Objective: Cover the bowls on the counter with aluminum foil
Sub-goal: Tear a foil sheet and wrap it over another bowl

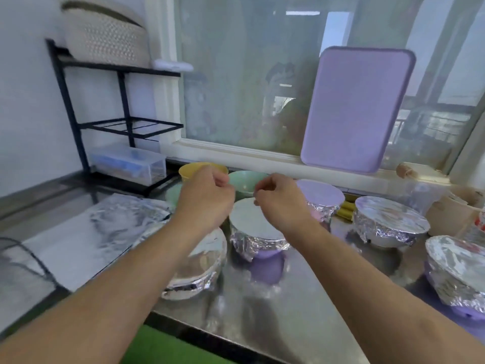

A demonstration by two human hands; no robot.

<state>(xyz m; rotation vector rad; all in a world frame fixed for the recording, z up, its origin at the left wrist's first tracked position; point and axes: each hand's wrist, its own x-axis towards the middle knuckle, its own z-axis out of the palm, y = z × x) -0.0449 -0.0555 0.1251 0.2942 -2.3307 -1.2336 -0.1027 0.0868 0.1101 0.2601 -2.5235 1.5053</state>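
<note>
**Head view: five bowls wrapped, the back row still bare**

Head view shows your left hand (207,195) and right hand (278,197) raised side by side above the back of the steel counter (301,298), fingers curled in. The blur hides whether anything thin is pinched between them, so I cannot tell if they hold something.

Directly below them stands the purple bowl (265,261), its foil cap (253,223) flat on top and crimped round the rim. Four more foil-covered bowls stand around it: one just left (199,266), one behind right (321,198), one further right (388,220) and one at the right edge (456,269).

The yellow bowl (191,170) and green bowl (245,181) by the window sill remain uncovered, along with a pale green one (173,194) partly hidden behind your left wrist.

You appear to be between bowls. Next, I judge, you need a fresh piece from the foil sheet (86,237) lying flat to your left, then one bare bowl brought forward, since the back row is crowded.
</note>
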